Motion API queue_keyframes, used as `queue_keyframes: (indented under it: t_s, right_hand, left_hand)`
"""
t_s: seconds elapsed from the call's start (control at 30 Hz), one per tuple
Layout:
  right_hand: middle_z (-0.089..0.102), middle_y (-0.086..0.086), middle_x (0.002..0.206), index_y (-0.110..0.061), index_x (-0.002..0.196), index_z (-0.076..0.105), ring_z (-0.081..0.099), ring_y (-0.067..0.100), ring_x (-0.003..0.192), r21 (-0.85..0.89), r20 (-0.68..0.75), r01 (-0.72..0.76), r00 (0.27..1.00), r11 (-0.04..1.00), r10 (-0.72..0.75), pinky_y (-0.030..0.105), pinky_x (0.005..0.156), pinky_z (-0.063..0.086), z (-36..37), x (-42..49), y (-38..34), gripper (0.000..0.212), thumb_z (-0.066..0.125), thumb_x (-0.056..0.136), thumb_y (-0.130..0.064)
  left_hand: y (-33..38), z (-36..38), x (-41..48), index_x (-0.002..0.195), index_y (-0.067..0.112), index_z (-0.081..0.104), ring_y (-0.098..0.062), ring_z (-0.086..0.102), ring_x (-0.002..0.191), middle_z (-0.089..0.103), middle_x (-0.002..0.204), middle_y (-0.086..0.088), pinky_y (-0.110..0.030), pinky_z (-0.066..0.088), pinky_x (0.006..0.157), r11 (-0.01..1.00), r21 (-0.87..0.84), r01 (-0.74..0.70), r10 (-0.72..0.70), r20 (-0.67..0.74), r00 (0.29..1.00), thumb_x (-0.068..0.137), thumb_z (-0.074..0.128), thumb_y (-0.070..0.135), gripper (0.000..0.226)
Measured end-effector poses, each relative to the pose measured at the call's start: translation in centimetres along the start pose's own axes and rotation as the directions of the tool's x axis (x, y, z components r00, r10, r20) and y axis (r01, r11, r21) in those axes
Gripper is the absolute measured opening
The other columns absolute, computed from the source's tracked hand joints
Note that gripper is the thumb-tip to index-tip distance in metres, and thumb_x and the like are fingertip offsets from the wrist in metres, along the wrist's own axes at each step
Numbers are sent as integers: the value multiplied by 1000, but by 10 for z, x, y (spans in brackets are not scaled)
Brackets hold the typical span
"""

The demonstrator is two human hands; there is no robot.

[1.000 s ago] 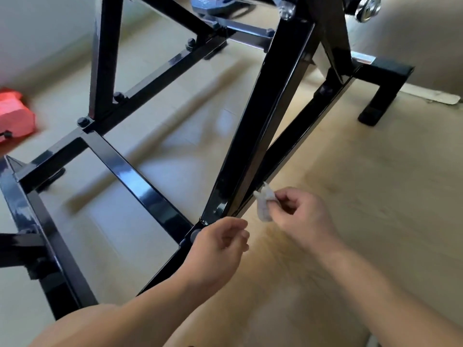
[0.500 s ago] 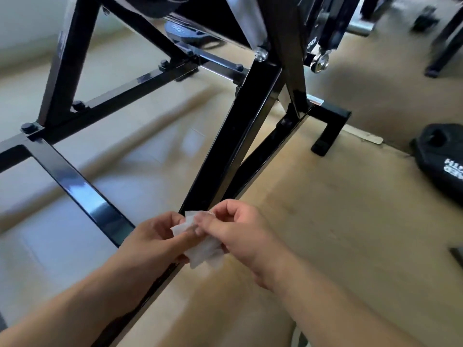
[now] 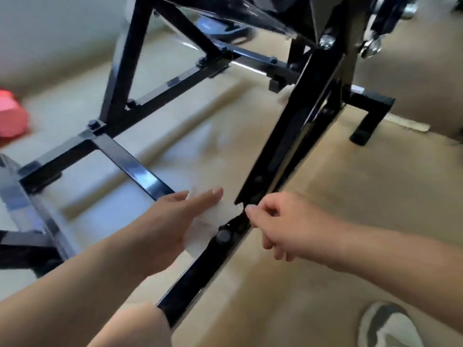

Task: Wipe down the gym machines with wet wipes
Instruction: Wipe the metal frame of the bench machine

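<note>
The step in hand looks like readying the cloth rather than wiping. One wet wipe [image 3: 218, 216] is spread just above and left of the bolt head [image 3: 223, 236] on the machine frame's [image 3: 190, 279] lower rail; the left hand [image 3: 170, 226] grasps it, thumb laid across it; the right hand [image 3: 283, 221], just right of the bolt, seems to pinch the wipe's corner in its fingers, though blur clouds that. Next, I judge, the wipe needs pressing flat on the rail beside the bolt and drawing along it. Counted: one wipe, two hands, one frame, one red object [image 3: 10, 116] far left of the bolt, one shoe [image 3: 385, 324] below and right of it.
</note>
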State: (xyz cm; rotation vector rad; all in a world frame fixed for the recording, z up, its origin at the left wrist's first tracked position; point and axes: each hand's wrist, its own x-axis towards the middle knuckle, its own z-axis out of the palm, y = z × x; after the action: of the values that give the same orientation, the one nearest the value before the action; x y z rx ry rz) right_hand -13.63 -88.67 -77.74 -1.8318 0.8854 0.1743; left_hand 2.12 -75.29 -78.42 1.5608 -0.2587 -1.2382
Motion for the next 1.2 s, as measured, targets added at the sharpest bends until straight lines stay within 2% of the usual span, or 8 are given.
queue_keyframes:
  t_s: [0.27,0.43,0.57,0.67,0.77,0.83,0.93,1.2]
  right_hand:
    - [63,-9,88,-28,96,60,60,18,86,-616,20,288,936,733,-351,32,73,45,25,53,-45,28,45,103,-51]
    - [64,-5,102,-26,101,62,61,23,97,-533,-66,310,913,787,-404,36,80,50,75,89,-20,25,44,103,-44]
    - [64,-4,106,-24,102,62,60,25,102,-478,-105,325,901,816,-420,41,82,52,96,105,-5,21,47,102,-38]
    - [65,-1,112,-23,110,63,60,28,108,-474,-152,308,894,825,-422,41,82,52,98,113,-6,21,45,103,-31]
    - [64,-1,118,-25,116,62,59,27,115,-478,-159,275,907,834,-390,38,87,51,99,115,-6,23,46,99,-22]
    - [63,-2,123,-27,123,61,58,25,120,-456,-180,261,909,851,-376,36,90,48,99,117,-9,31,47,97,-20]
    - [61,-1,130,-27,131,58,56,26,123,-405,-189,249,919,879,-348,36,94,48,104,129,-15,37,46,97,-20]
    - [59,-7,135,-32,129,57,56,24,123,-348,-240,171,934,922,-264,37,94,49,114,151,-19,31,42,102,-29]
  left_hand:
    - [-23,-75,25,89,7,69,-30,68,67,71,80,-14,-41,59,71,988,146,42,28,-444,896,84,82,46,42]
    - [-8,-98,55,92,13,62,-27,62,81,69,100,-15,-35,49,71,893,446,59,261,-621,739,104,51,46,36]
    - [-10,-106,82,101,17,70,-28,57,85,62,95,-5,-34,45,67,164,976,-146,825,-54,563,104,47,38,31]
    - [-51,-104,100,98,20,77,-28,58,82,65,92,-1,-40,52,63,-131,933,-336,710,325,625,97,55,27,23]
    - [-88,-97,99,129,15,68,-30,58,123,66,131,-4,-44,49,100,-205,842,-500,532,524,665,103,52,24,32]
    - [-100,-97,89,153,11,45,-26,26,155,37,163,-9,-48,27,123,-210,814,-542,409,577,707,108,46,36,52]
    - [-104,-105,80,163,13,19,-23,-4,159,7,172,-6,-49,8,128,-272,792,-547,294,609,737,108,36,43,65]
    - [-59,-181,132,162,28,-10,-10,-29,152,-23,167,4,-42,-8,127,-48,998,-42,350,56,935,107,17,55,67]
